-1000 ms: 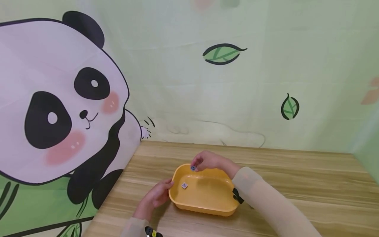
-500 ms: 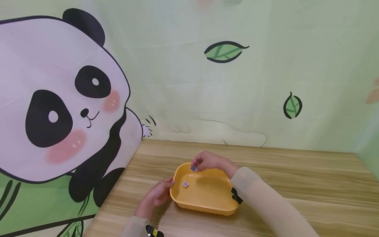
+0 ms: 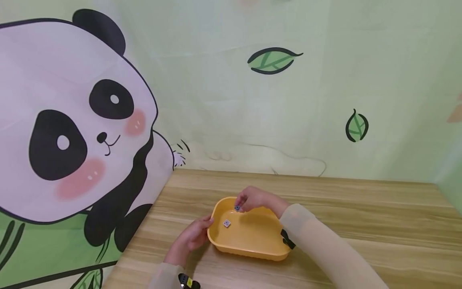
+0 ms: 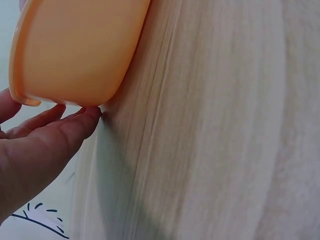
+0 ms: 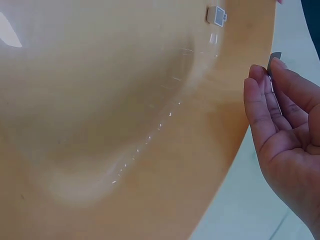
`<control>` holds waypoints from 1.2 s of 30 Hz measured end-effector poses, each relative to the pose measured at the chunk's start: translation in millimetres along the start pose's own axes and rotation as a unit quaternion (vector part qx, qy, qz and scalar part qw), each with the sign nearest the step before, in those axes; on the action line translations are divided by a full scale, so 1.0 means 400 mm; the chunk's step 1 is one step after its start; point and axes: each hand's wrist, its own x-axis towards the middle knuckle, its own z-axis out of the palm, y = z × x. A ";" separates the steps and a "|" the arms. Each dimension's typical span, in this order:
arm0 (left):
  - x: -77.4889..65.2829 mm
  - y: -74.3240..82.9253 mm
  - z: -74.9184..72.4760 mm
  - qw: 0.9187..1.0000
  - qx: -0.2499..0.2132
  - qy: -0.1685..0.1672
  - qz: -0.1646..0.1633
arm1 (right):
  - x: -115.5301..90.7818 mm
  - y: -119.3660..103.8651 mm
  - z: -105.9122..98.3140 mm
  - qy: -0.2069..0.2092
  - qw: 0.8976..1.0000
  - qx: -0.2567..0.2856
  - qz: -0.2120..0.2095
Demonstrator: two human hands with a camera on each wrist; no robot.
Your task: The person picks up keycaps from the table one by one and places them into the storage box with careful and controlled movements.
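A yellow plastic basin with rounded corners rests on the wooden table. My left hand grips its left end; in the left wrist view, the thumb is at the rim and the fingers touch the outer wall. Over the basin's far left part, my right hand pinches a small blue-grey square piece between thumb and fingertips. The right wrist view shows this piece nearly edge-on. A small whitish square block with a grey face lies inside the basin near its left end.
Wood-grain tabletop surrounds the basin. A pale green cloth backdrop with a printed panda and leaves stands behind and to the left. Black straps with devices are on both wrists.
My right hand has come down slightly, with the pinched piece now a little lower over the basin. The left hand keeps its grip, and the head view has shifted a little.
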 end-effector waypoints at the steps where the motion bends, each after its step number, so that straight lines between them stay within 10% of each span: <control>1: 0.000 0.000 0.000 1.000 0.001 0.000 0.000 | 0.001 0.001 0.001 -0.002 1.000 -0.002 0.000; 36: -0.006 0.007 0.006 1.000 0.002 0.000 0.000 | 0.016 -0.008 0.041 -0.025 0.999 -0.028 0.027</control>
